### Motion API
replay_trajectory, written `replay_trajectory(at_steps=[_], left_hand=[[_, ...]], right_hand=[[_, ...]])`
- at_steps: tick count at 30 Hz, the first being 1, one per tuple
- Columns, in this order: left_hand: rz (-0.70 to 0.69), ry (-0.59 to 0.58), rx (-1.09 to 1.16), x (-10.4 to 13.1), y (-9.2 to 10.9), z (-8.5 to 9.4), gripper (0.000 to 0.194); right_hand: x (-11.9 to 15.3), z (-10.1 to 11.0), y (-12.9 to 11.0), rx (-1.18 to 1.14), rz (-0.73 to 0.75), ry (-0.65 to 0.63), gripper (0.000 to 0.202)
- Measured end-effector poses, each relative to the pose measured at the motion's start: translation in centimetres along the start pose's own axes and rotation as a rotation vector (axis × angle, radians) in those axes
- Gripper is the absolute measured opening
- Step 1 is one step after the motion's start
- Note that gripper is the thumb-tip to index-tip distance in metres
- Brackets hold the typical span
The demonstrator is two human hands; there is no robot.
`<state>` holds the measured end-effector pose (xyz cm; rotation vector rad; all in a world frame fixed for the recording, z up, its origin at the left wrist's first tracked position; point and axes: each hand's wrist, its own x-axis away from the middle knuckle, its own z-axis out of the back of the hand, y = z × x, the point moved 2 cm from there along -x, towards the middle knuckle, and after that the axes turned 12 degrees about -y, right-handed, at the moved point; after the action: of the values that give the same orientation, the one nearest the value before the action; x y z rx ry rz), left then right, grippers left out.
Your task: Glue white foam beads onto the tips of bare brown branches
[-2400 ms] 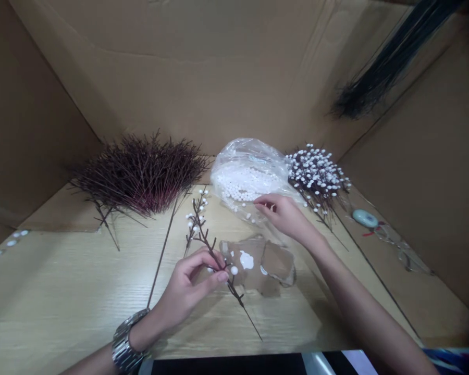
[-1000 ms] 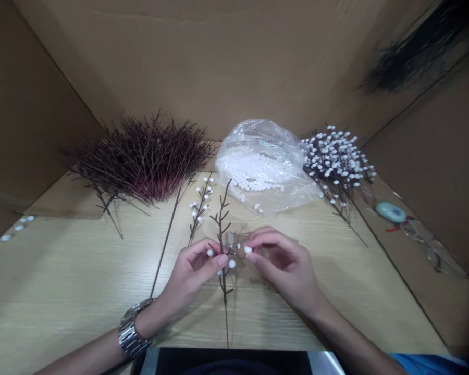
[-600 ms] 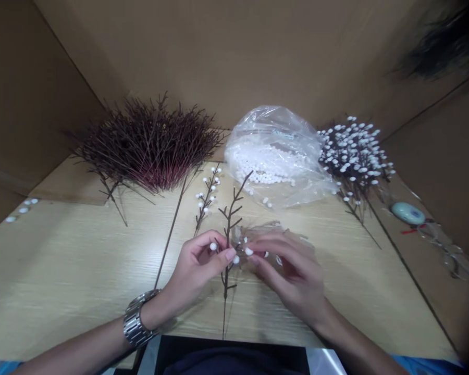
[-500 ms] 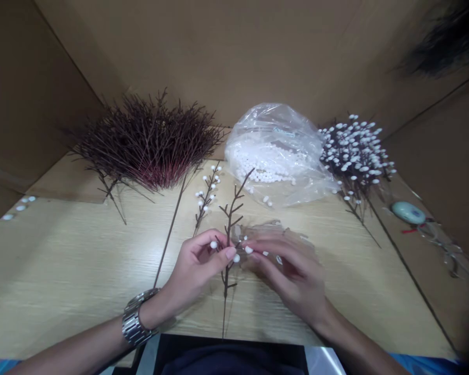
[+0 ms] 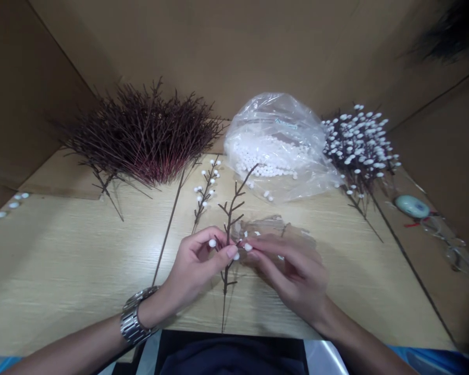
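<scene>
From the head view, there's a knobbly brown twig (image 5: 229, 221) on the near side of the clear, crinkly bag (image 5: 310, 185), tip slanting toward it, thin stem pointing away. The left hand (image 5: 199, 260) pinches the twig; the right hand (image 5: 300, 265) pinches a round white ball (image 5: 248, 247).

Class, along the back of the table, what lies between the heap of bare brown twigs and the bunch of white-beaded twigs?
In the head view, a clear plastic bag of white beads lies between them.
</scene>
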<state>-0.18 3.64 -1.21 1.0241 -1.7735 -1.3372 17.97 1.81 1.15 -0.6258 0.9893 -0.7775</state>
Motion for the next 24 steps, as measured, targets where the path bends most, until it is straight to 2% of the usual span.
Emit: replay_trajectory(at_steps=[7, 24], left_hand=[[-0.020, -0.018, -0.027, 0.02, -0.08, 0.06, 0.010], [-0.039, -0.045, -0.056, 0.10, 0.09, -0.16, 0.009]], right_hand=[[0.13, 0.06, -0.19, 0.031, 0.003, -0.014, 0.040], [0.30, -0.40, -0.09, -0.008, 0.019, -0.017, 0.040]])
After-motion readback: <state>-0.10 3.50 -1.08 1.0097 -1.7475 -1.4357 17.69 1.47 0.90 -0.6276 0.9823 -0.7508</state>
